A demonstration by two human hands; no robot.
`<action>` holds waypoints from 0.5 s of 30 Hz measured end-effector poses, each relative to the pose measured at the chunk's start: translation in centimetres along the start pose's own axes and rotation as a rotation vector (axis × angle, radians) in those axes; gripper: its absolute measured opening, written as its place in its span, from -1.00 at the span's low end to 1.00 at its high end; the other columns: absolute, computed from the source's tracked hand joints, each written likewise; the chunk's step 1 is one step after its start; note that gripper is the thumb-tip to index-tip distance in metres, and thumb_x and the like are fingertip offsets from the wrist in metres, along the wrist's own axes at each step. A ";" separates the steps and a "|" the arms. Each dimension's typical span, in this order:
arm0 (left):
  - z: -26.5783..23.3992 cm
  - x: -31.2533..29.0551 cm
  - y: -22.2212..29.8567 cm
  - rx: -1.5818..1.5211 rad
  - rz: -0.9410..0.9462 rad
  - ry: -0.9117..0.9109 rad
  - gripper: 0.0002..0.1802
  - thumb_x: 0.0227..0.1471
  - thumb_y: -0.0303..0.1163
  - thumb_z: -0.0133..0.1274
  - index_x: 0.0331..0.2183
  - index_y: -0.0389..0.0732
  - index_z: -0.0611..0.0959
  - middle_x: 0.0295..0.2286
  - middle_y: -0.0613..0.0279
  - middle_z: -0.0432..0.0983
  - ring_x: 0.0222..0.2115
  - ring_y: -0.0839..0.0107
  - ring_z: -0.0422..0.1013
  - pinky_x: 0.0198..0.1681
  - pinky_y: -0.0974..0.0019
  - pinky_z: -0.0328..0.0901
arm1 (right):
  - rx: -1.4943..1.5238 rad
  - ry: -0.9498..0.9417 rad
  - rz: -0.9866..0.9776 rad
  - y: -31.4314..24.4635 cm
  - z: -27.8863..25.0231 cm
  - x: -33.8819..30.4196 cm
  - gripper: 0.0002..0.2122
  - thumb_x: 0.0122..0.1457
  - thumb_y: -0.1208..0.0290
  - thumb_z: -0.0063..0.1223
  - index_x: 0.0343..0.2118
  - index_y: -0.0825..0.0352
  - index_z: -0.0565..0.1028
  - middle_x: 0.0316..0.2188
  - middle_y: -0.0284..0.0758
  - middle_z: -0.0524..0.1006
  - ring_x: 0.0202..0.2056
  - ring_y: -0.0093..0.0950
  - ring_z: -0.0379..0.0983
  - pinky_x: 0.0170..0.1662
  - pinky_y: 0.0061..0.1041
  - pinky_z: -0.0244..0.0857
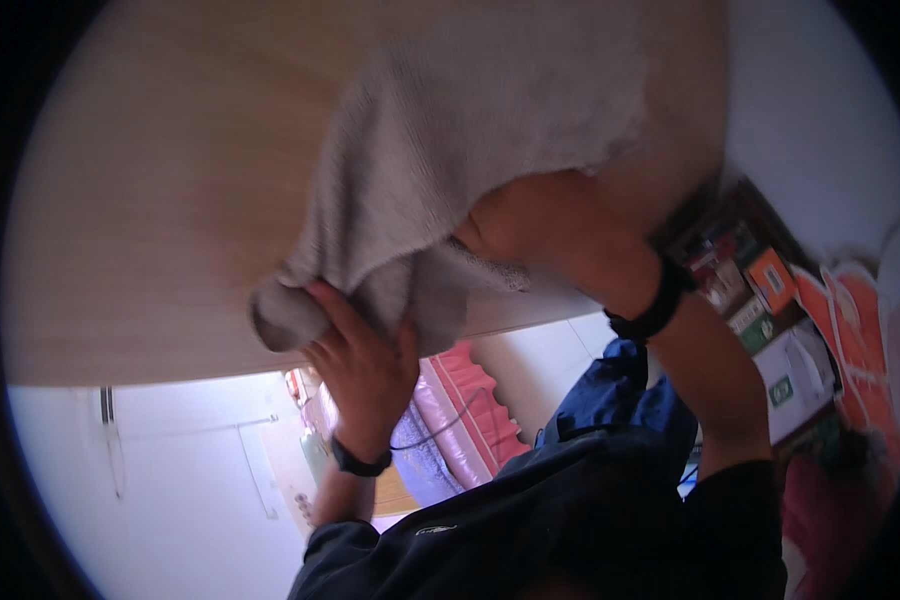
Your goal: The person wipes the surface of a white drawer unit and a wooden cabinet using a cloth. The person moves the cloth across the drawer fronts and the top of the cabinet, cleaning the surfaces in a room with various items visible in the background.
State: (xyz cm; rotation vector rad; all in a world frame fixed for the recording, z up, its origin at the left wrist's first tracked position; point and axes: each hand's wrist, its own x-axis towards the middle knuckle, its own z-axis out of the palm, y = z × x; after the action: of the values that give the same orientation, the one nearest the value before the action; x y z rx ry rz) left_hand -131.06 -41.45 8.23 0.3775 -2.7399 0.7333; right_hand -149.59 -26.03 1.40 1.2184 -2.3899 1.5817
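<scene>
A grey-brown towel lies draped in loose folds against a broad light-wood surface. Its lower left corner is bunched up in my left hand, with the thumb and fingers closed on the fabric. My right hand reaches in under the towel's lower right edge. The cloth hides its fingers, so whether they grip anything does not show. Each wrist wears a dark band.
Below the wood's edge shows a pink frilled bed cover with purple bedding. At the right, a shelf holds several boxes, one an orange box, beside a coral-and-white cloth item. White wall fills the lower left.
</scene>
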 end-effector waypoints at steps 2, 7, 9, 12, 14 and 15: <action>2.4 -1.9 1.9 -0.063 0.113 -0.046 0.08 0.01 -0.09 0.13 0.28 -0.52 -0.03 0.15 -0.64 0.00 0.15 -0.53 0.03 0.23 -0.29 -0.05 | 0.063 -0.034 0.081 2.1 2.7 -2.8 -0.46 0.29 -0.02 -0.17 0.23 0.19 0.31 0.23 -0.14 0.29 0.26 -0.18 0.16 0.30 -0.21 -0.03; 7.3 -4.2 5.1 -0.217 0.201 -0.095 0.01 0.02 -0.18 0.13 0.28 -0.51 0.01 0.15 -0.56 0.06 0.19 -0.41 0.03 0.26 -0.22 -0.07 | 0.022 0.070 0.098 5.4 7.7 -7.9 -0.39 0.30 -0.01 -0.18 0.33 0.21 0.19 0.31 -0.09 0.19 0.33 -0.14 0.07 0.37 -0.20 -0.11; 6.8 -4.4 4.9 -0.309 0.128 -0.098 0.02 0.03 -0.19 0.13 0.29 -0.49 -0.02 0.16 -0.55 0.04 0.21 -0.38 0.00 0.28 -0.18 -0.09 | 0.028 0.187 0.052 4.9 8.3 -7.8 -0.39 0.23 0.04 -0.03 0.29 0.22 0.24 0.25 -0.08 0.28 0.25 -0.13 0.21 0.30 -0.18 0.03; 5.7 -5.2 3.8 -0.413 -0.061 -0.001 0.04 0.09 -0.19 0.09 0.33 -0.41 -0.15 0.30 -0.39 -0.21 0.31 -0.27 -0.16 0.34 -0.10 -0.20 | 0.213 0.271 -0.073 3.0 7.6 -6.0 -0.44 0.23 0.10 -0.02 0.26 0.23 0.28 0.23 -0.08 0.32 0.19 -0.10 0.30 0.25 -0.16 0.13; 3.6 -3.3 2.6 -0.388 -0.061 0.211 0.04 0.16 -0.11 0.07 0.33 -0.40 -0.19 0.34 -0.28 -0.28 0.35 -0.16 -0.22 0.36 -0.09 -0.25 | 0.270 0.403 -0.196 1.1 7.0 -3.8 -0.50 0.22 0.13 -0.03 0.20 0.22 0.37 0.20 -0.11 0.35 0.18 -0.12 0.31 0.24 -0.16 0.16; 2.3 -1.9 2.1 -0.394 -0.061 0.321 0.05 0.20 0.04 0.01 0.34 -0.38 -0.18 0.34 -0.26 -0.27 0.35 -0.12 -0.20 0.36 -0.09 -0.24 | 0.238 0.443 -0.268 0.2 6.7 -2.5 -0.53 0.20 0.14 -0.02 0.14 0.22 0.42 0.18 -0.14 0.37 0.19 -0.14 0.31 0.24 -0.16 0.17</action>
State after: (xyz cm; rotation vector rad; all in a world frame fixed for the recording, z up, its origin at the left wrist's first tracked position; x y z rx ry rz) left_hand -130.44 -40.53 4.74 0.2298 -2.4744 0.2038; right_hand -145.44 -29.78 -3.06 1.0264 -1.7369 1.8466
